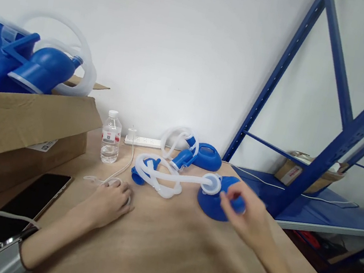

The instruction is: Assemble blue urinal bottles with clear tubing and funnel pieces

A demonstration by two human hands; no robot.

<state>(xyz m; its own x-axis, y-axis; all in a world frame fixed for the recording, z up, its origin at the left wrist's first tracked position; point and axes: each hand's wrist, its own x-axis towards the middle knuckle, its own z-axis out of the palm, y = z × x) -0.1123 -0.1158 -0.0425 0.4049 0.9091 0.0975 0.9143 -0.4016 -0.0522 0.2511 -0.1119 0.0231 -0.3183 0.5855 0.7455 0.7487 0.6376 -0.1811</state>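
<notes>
My left hand point(110, 204) rests on the wooden tabletop with its fingers curled over a white cable point(127, 167), part of which loops out around the fingertips. My right hand point(245, 212), slightly blurred, hovers beside a blue plastic urinal bottle point(214, 207); its thumb and forefinger are apart with nothing between them. From that bottle's white mouth point(210, 184), a translucent hose point(162, 188) runs left in loose coils to a blue funnel-shaped part point(138, 176). Behind lies a second blue bottle point(209, 158), with a blue funnel point(183, 159) and another coiled hose point(167, 139).
At the left, a cardboard box point(29, 129) overflows with blue bottles and hoses. A black phone point(18, 207) lies beside it. A water bottle point(111, 137) and a white power strip point(148, 142) stand near the wall. Blue metal shelving point(317, 205) borders the table's right edge.
</notes>
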